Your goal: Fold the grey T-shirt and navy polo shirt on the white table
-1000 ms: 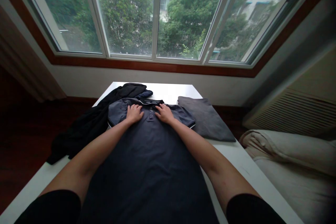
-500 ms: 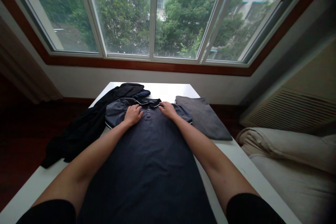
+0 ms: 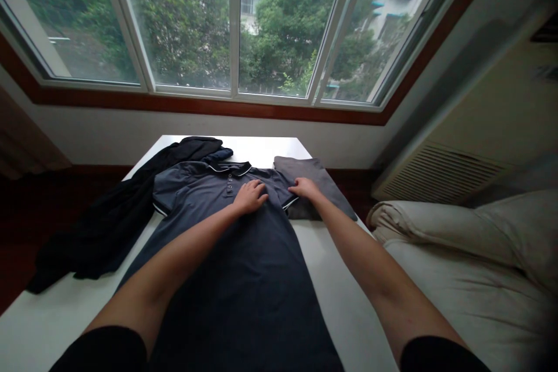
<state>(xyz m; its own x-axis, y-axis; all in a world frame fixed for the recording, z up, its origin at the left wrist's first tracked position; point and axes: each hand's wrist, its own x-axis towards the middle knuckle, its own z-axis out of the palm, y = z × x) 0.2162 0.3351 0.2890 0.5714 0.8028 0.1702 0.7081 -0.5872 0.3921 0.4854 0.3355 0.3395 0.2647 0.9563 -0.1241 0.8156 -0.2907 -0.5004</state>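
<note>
A dark grey-blue polo shirt [image 3: 244, 273] lies spread front side up, its black white-edged collar toward the window and its buttoned placket showing. Flat on the chest, just right of the placket, rests my left hand [image 3: 251, 196] with fingers stretched out. My right hand [image 3: 305, 188] is closed, thumb and fingers pinching the edge of the right-hand sleeve. Under and beyond that sleeve lies a folded grey garment [image 3: 331, 186]. The polo's other sleeve lies out to the left, next to a heap of black clothing [image 3: 117, 215].
The white table [image 3: 257, 148] carries all the garments and stands by a wall below a wide window [image 3: 235, 93]. Along the right side is a beige padded sofa [image 3: 453, 261]. Behind it stands a pale unit with a slatted grille [image 3: 444, 171].
My left hand has moved right from the left side of the placket onto the chest. My right hand has left the collar and now pinches the sleeve. The view has turned right.
</note>
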